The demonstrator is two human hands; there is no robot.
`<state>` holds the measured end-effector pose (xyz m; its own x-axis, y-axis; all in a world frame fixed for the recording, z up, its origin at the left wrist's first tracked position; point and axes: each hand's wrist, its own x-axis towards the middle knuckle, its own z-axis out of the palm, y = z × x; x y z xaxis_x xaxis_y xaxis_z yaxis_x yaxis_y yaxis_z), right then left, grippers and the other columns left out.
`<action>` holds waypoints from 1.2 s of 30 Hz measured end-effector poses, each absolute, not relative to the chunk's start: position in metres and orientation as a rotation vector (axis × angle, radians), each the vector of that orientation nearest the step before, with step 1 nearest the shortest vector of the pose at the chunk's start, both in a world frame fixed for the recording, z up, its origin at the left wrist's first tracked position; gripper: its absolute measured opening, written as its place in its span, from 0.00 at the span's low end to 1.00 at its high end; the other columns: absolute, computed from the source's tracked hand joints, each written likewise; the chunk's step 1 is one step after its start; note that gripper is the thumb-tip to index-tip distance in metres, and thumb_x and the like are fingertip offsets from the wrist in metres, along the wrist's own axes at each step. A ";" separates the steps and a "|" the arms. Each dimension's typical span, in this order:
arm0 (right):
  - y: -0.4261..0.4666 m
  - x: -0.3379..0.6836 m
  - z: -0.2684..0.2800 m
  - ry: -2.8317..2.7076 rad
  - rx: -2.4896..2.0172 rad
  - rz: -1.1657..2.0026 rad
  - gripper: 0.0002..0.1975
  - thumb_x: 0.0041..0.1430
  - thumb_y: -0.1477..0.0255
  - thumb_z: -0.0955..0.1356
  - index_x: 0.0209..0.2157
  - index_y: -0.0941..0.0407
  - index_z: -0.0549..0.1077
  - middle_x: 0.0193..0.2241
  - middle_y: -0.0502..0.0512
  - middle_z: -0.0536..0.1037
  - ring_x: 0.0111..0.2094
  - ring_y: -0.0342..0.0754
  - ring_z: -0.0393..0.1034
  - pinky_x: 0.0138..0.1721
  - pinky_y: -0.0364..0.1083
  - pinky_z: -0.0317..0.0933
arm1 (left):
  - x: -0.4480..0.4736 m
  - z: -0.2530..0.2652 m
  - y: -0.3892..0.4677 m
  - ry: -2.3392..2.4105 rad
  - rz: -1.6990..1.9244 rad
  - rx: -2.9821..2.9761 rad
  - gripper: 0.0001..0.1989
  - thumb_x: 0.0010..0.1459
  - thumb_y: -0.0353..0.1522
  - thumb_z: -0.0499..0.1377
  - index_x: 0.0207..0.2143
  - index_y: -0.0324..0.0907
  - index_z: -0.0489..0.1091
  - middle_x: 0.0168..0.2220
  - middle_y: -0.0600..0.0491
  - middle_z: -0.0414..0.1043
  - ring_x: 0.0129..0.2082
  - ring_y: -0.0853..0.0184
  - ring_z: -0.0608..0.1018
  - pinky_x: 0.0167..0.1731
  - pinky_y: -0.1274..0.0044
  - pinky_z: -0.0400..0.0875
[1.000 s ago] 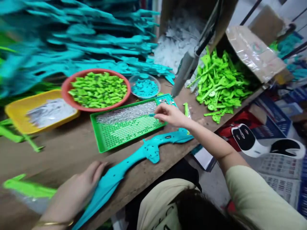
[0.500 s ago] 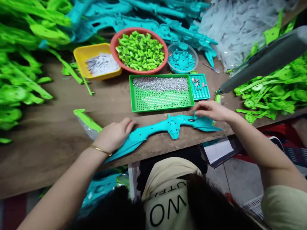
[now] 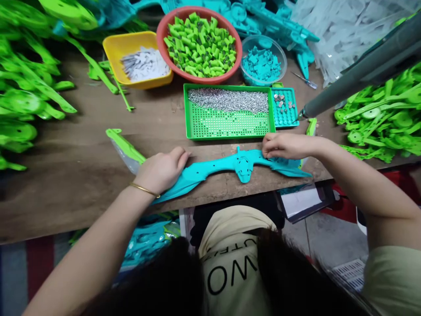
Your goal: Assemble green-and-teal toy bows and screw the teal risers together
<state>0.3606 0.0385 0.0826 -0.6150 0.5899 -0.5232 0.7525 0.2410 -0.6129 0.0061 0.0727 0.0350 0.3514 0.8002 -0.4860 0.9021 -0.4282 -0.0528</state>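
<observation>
A turquoise plastic toy bow (image 3: 223, 166) lies across the front of the table, with a ridged, mask-like centre piece. My left hand (image 3: 162, 169) is closed around its left limb, thumb on top. Over the right limb, my right hand (image 3: 283, 145) has its fingers pinched together against the surface, and they hide whatever is between them. A bright green piece with a translucent edge (image 3: 126, 149) sticks out beyond my left hand. Another green tip (image 3: 311, 127) shows behind my right wrist.
A green tray (image 3: 230, 125) of small screws and a turquoise tray (image 3: 284, 107) with metal discs stand beyond the bow. Behind are a yellow bin (image 3: 113, 48), a red bowl (image 3: 164, 37) and a clear tub (image 3: 283, 57). An electric screwdriver (image 3: 348, 83) hangs at right. Green parts (image 3: 384, 116) are heaped nearby.
My right hand has come down onto the right limb with its fingers curled tighter, covering the dark slot and the small turquoise piece seen there. My left hand keeps its grip. The view has shifted slightly.
</observation>
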 end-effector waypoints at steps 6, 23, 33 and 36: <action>0.034 0.358 0.084 2.338 1.205 -1.315 0.14 0.64 0.64 0.60 0.36 0.55 0.74 0.39 0.57 0.66 0.38 0.46 0.65 0.45 0.49 0.61 | 0.009 0.036 0.068 1.624 -0.619 2.389 0.25 0.68 0.43 0.37 0.46 0.41 0.69 0.33 0.42 0.77 0.34 0.51 0.79 0.29 0.72 0.62; 0.007 0.351 0.058 1.848 1.953 -1.539 0.16 0.52 0.59 0.68 0.38 0.56 0.76 0.35 0.53 0.79 0.35 0.48 0.71 0.37 0.47 0.63 | 0.003 0.024 0.056 1.751 -0.485 2.458 0.24 0.68 0.43 0.39 0.40 0.41 0.71 0.31 0.44 0.77 0.34 0.53 0.80 0.26 0.74 0.56; 0.009 0.411 0.116 2.625 3.162 0.408 0.29 0.55 0.50 0.67 0.54 0.51 0.65 0.50 0.59 0.71 0.48 0.54 0.70 0.44 0.52 0.66 | 0.022 0.036 0.050 1.535 -0.345 2.386 0.18 0.67 0.41 0.44 0.38 0.41 0.69 0.33 0.47 0.77 0.35 0.57 0.79 0.31 0.73 0.63; 0.043 0.412 0.121 2.785 3.206 0.136 0.27 0.56 0.53 0.68 0.53 0.51 0.64 0.49 0.58 0.73 0.49 0.53 0.71 0.48 0.51 0.66 | 0.043 0.034 0.035 1.576 -0.178 2.322 0.17 0.67 0.41 0.46 0.37 0.42 0.69 0.32 0.47 0.76 0.33 0.57 0.78 0.31 0.72 0.64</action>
